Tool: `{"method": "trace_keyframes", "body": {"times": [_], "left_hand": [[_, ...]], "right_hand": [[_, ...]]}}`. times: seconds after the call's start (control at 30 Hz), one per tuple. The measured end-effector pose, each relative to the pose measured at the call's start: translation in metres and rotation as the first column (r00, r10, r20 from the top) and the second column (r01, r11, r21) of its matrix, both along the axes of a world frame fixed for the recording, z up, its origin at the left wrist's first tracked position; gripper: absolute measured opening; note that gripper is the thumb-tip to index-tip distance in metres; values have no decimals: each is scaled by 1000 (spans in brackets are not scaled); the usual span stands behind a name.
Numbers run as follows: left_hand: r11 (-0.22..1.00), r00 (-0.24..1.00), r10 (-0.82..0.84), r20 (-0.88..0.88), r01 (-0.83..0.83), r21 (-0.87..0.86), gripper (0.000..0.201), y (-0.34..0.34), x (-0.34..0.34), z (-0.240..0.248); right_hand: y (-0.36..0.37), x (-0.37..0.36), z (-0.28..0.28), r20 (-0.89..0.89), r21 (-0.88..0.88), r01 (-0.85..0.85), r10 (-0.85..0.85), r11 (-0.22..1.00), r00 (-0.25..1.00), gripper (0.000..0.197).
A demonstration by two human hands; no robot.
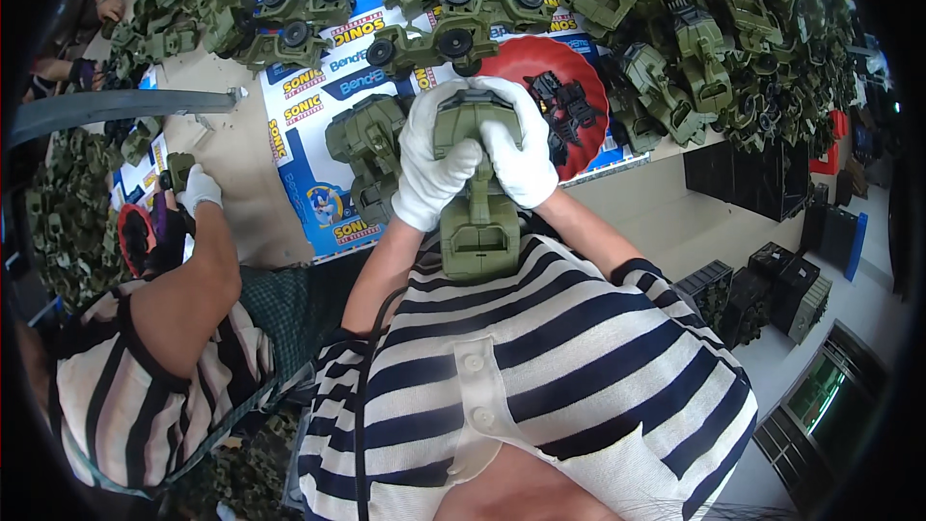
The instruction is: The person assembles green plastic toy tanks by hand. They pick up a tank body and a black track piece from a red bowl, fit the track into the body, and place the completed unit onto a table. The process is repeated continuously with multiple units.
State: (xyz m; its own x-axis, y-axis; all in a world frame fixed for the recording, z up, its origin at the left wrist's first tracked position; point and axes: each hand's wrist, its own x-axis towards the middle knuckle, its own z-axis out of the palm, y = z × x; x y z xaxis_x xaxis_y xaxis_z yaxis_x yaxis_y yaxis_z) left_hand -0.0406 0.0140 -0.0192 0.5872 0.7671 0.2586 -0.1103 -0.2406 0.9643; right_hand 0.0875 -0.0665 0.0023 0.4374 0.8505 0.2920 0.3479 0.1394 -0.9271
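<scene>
One navy-and-white striped knit shirt with a buttoned placket (pixel 579 376) lies nearest the camera. Directly before it, an olive-green plastic toy vehicle body with a boxy, open-framed end (pixel 479 236) is held at the near edge of the table, that end toward the shirt. The left hand in a white fabric glove (pixel 431 166) is part-closed on the body's left side, thumb across its upper face. The right hand in a matching glove (pixel 518 156) is likewise curled around the right side, thumb laid inward.

Just beyond the left hand rest further olive-green bodies (pixel 365 150). To the right, a round red plastic dish with a fluted rim (pixel 595 92) holds small black plastic parts (pixel 567 108). Blue-and-white printed sheeting (pixel 297 159) covers the work area. Farther back stand olive-green toy vehicles with black wheels (pixel 453 39); a dense heap of olive-green bodies (pixel 690 43) extends to the right.
</scene>
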Motion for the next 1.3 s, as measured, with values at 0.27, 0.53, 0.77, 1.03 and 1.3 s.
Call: {"method": "trace_keyframes", "body": {"times": [0.27,0.53,0.77,1.03,1.3], "left_hand": [[971,976,218,-25,-214,107,40,-1,-8,16],[939,956,247,-158,-196,282,42,13,-3,44],[919,832,392,-391,-377,118,52,71,-18,31],[708,274,177,-946,632,315,69,145,59,-17],[684,636,365,-680,313,659,52,169,28,7]], "right_hand": [[15,-9,2,-143,2,-96,96,995,985,27],[26,-3,5,-288,5,-124,121,992,950,26],[30,37,-22,-291,-63,145,-157,987,944,29],[23,62,-53,-331,-149,138,-181,979,926,30],[57,33,-85,-175,-232,57,-99,971,980,37]]}}
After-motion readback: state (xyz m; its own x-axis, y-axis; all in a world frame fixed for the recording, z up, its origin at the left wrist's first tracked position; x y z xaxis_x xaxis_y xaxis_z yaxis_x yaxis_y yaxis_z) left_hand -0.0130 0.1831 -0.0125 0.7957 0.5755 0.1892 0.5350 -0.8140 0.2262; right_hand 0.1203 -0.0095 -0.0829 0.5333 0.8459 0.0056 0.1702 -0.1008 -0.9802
